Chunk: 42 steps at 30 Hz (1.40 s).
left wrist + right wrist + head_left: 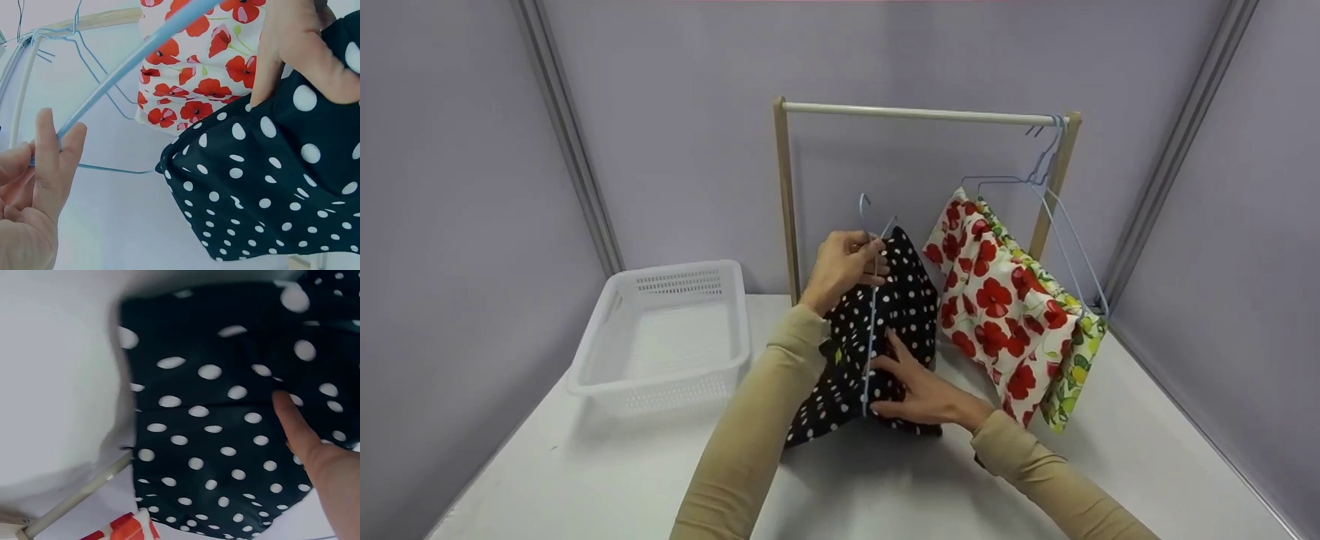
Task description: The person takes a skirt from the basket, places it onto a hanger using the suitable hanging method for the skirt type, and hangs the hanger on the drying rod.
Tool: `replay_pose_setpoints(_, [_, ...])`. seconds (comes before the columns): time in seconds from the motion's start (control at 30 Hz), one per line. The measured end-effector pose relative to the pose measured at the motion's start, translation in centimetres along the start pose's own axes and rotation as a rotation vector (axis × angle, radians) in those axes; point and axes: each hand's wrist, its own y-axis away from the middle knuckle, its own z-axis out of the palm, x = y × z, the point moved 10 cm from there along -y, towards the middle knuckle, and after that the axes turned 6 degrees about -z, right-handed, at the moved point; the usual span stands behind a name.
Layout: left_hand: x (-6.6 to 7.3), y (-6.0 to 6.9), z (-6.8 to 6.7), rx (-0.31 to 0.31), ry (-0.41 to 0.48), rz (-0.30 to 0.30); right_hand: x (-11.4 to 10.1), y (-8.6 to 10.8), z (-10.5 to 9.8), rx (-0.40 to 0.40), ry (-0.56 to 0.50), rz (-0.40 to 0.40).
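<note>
My left hand (847, 262) grips a light blue wire hanger (873, 315) near its neck, below the hook. In the left wrist view, the hanger's arm (140, 56) passes between the left fingers. A black cloth with white dots (911, 300) hangs over the hanger, its lower edge close to the table. My right hand (922, 390) is at the near end of the hanger, with thumb and fingers on either side of the dotted cloth. One right finger (295, 422) lies along the cloth in the right wrist view.
A wooden rack with a white rail (915, 112) stands at the back. At its right end hang a red-poppy cloth (990, 300) and a lemon-print cloth (1076, 367) on blue hangers. A white plastic basket (660, 382) sits left on the white table (660, 480).
</note>
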Motion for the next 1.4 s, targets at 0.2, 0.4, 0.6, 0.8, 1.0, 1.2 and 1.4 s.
replay_pose_setpoints(0.2, [0.0, -0.1, 0.2, 0.015, 0.011, 0.018, -0.1, -0.2, -2.6, 0.244, -0.126, -0.051])
replay_pose_setpoints(0.4, [-0.9, -0.1, 0.3, 0.028, 0.028, -0.021, -1.3, -0.2, -5.1, 0.428, -0.213, -0.141])
replay_pose_setpoints(0.6, [-1.6, -0.3, 0.9, 0.021, 0.011, -0.017, -3.2, 0.1, -5.6, 0.422, -0.326, -0.072])
replay_pose_setpoints(0.8, [-1.9, -0.5, 1.5, 0.012, 0.03, 0.035, -5.8, 0.8, -7.0, 0.504, -0.348, 0.0])
replay_pose_setpoints(1.0, [-3.0, -0.2, 2.1, 0.003, 0.019, 0.029, -5.7, 1.2, -8.2, 0.624, -0.337, 0.064])
replay_pose_setpoints(1.2, [-5.1, 0.3, 2.0, 0.001, -0.087, 0.023, -2.4, 0.7, -8.7, 0.66, -0.262, 0.089])
replay_pose_setpoints(1.4, [-6.9, 1.1, 2.5, -0.029, -0.228, 0.04, -1.5, 0.5, -10.4, 0.69, -0.149, 0.115])
